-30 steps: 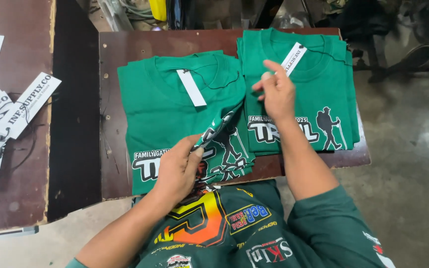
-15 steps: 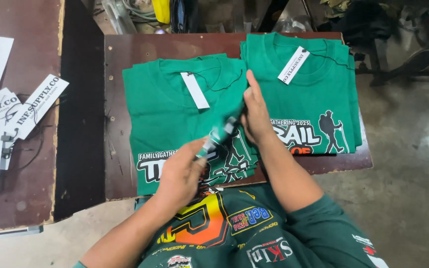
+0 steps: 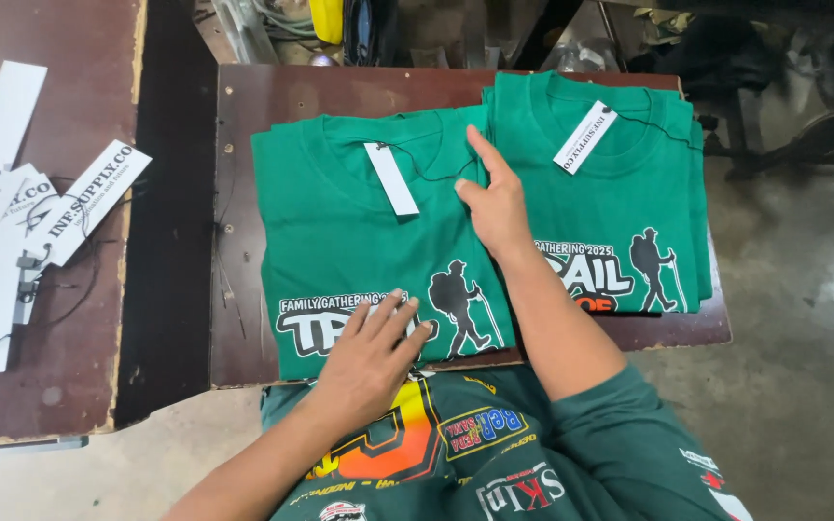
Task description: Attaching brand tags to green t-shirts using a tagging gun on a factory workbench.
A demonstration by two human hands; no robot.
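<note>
Two stacks of folded green T-shirts lie side by side on a small brown table [image 3: 243,106]. The left shirt [image 3: 340,241] shows a white hiker print and carries a white hang tag [image 3: 391,178] near the collar. My left hand [image 3: 371,355] lies flat, fingers spread, on its lower front edge. My right hand [image 3: 494,198] rests with fingers apart on the right side of that shirt, at the seam where it meets the right stack [image 3: 620,193]. The right stack has its own white tag [image 3: 586,136]. Neither hand holds anything.
A second brown table [image 3: 60,367] at the left holds a pile of white hang tags [image 3: 21,222] with black strings. A dark gap separates the two tables. Concrete floor lies to the right; clutter and dark objects sit beyond the table's far edge.
The small dark item my hands held over the shirt is gone from view. My left hand now lies flat on the shirt's hem, and my right hand moved from the right stack to the left shirt.
</note>
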